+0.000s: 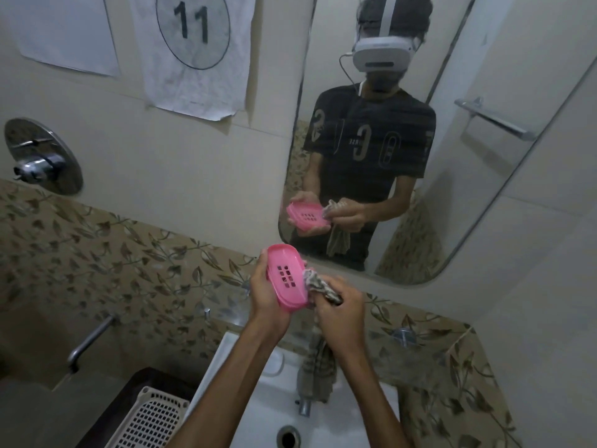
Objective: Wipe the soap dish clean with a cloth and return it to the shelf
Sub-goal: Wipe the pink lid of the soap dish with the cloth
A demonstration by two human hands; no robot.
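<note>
Left hand [266, 294] grips the pink soap dish [287, 277], fingers curled round its left edge and back, holding it up over the white sink [349, 425] with the slotted inside tilted toward the camera. Right hand [339, 313] is clenched round a bunched grey patterned cloth [318, 286], and the top of that bundle presses against the dish's right rim. More of the cloth hangs down below the right wrist, dangling in front of the chrome tap [303, 405] at the back of the basin. Straight ahead, the mirror [484, 195] shows the same scene in reverse: a person in a dark printed T-shirt and a white headset, pink dish in one hand, cloth in the other. On the wall to the left, a sheet of paper [193, 53] carries a circled 11, with a plain sheet beside it. Lower left, a round chrome wall valve [42, 156] and a spout pipe [90, 341] stick out from the leaf-patterned tiles [129, 253]. A cream perforated basket [151, 418] sits beside the sink at bottom left. The sink's drain hole [289, 436] shows at the bottom edge.
</note>
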